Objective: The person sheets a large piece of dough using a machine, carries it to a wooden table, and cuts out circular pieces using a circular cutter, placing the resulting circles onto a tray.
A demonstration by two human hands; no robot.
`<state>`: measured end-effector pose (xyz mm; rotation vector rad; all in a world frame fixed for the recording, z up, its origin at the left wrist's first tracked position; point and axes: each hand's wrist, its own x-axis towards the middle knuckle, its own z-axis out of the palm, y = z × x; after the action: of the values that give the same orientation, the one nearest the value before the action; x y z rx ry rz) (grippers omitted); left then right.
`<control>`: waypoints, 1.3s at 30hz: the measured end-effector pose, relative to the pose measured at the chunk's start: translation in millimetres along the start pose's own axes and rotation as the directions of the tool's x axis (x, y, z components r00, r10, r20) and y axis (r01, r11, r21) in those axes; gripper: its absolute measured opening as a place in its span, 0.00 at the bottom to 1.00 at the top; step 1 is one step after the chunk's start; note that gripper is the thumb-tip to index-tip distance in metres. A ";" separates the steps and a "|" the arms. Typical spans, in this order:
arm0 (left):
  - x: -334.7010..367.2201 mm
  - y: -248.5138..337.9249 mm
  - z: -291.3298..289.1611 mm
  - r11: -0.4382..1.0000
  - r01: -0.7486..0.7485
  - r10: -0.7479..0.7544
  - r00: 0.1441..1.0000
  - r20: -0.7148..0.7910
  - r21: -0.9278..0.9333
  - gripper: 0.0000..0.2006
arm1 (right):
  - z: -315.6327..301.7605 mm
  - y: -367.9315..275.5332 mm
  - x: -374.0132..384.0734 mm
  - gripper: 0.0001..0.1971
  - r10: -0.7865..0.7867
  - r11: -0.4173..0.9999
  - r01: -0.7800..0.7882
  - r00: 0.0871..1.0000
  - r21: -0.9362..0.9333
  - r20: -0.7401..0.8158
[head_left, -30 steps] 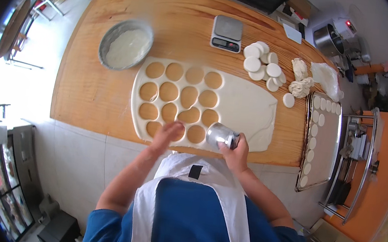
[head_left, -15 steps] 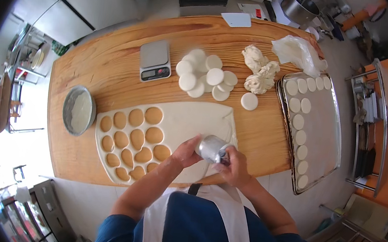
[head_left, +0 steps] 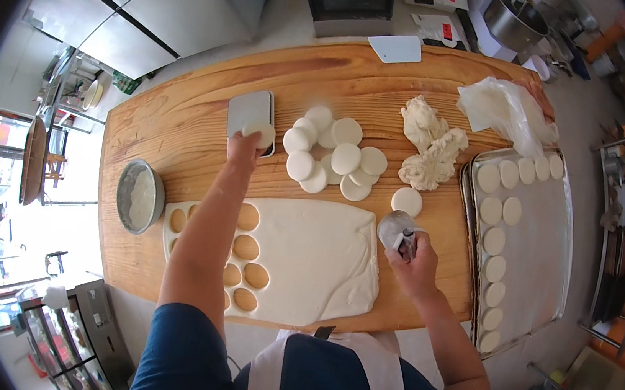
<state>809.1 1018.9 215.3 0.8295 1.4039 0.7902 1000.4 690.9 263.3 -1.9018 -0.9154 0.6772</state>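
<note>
My left hand (head_left: 242, 148) reaches far forward and grips a round dough disc (head_left: 260, 133) over the digital scale (head_left: 249, 107); whether the disc rests on the plate I cannot tell. In my right hand (head_left: 417, 267) is a metal round cutter (head_left: 395, 226), held by its handle just off the right edge of the rolled dough sheet (head_left: 309, 256). Round holes fill the sheet's left part, some behind my left forearm. Beyond it lies a heap of dough discs (head_left: 345, 159), with a single disc (head_left: 406, 201) close to the cutter.
Rough dough scraps (head_left: 429, 150) and a clear plastic bag (head_left: 503, 113) lie at the back right. A baking tray (head_left: 534, 243) on the right carries rows of discs. At the left stands a flour bowl (head_left: 141, 197). A white scraper (head_left: 395, 49) sits at the wooden table's (head_left: 207, 106) far edge.
My left hand has left the cutter and reached forward left to the scale, now with a disc. My right hand has carried the cutter rightward off the sheet. The view has shifted.
</note>
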 end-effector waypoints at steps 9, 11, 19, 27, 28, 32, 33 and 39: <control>57.9 19.1 -2.6 0.985 -0.172 0.171 0.957 -0.233 0.015 0.16 | 24.0 4.2 61.2 0.17 -0.080 0.977 0.079 0.997 -0.199 0.000; 75.5 7.9 -28.3 0.943 -0.298 0.331 0.880 -0.341 0.146 0.15 | 24.5 2.3 60.4 0.16 -0.050 0.958 0.056 0.998 -0.280 0.031; 88.9 9.4 -80.6 0.883 -0.281 0.436 0.785 -0.439 0.376 0.14 | 24.5 0.8 46.9 0.16 -0.298 0.895 0.247 0.951 -0.372 -0.084; 55.0 45.1 -49.3 0.679 -0.189 0.522 0.804 -0.285 0.710 0.13 | 17.4 -5.0 43.5 0.16 -0.084 0.912 0.047 0.994 -0.408 -0.072; 53.0 46.5 -46.2 0.681 -0.177 0.496 0.825 -0.270 0.710 0.13 | 15.7 -5.0 42.2 0.16 -0.061 0.931 0.029 0.995 -0.363 -0.077; 58.7 43.9 -38.7 0.600 -0.165 0.463 0.870 -0.172 0.783 0.14 | 8.7 3.8 19.9 0.14 -0.016 0.974 -0.008 0.995 -0.225 -0.103; 63.7 42.2 -38.4 0.555 -0.170 0.470 0.872 -0.138 0.814 0.14 | 7.6 8.7 13.0 0.14 -0.016 0.980 -0.007 0.994 -0.201 -0.112; 83.0 39.5 -26.7 0.368 -0.281 0.512 0.857 0.059 0.886 0.17 | -1.6 25.3 -28.1 0.16 0.103 0.966 -0.123 0.990 -0.227 -0.099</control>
<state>784.7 1111.2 207.6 2.0362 1.8655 0.4610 993.5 659.0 244.1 -2.1876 -0.8669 0.5693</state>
